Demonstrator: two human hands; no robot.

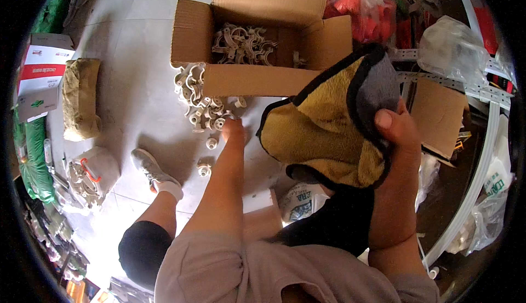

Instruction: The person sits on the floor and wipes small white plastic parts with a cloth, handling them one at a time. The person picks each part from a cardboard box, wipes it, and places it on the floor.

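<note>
My right hand [396,124] is shut on a plush cloth [328,126], yellow on one face and grey on the other, with black edging. The cloth hangs in folds above the floor. Down at a heap of white plastic pipe clamps and fittings [193,85], my left hand [233,130] reaches the near end, its fingertips at a round fitting; the fingers are mostly hidden behind the hand. Beyond the heap stands an open cardboard box [263,80] with more white pipe clamps [242,46] inside. Two loose fittings, one a white round piece [211,143], lie nearer me.
On the left are a brown wrapped bundle [81,99], a clear bag of clamps [92,175] and a printed carton [43,71]. A bag of red items [361,11] sits behind the box. Metal shelving [448,77] stands to the right. My shoe [150,167] rests left of the heap.
</note>
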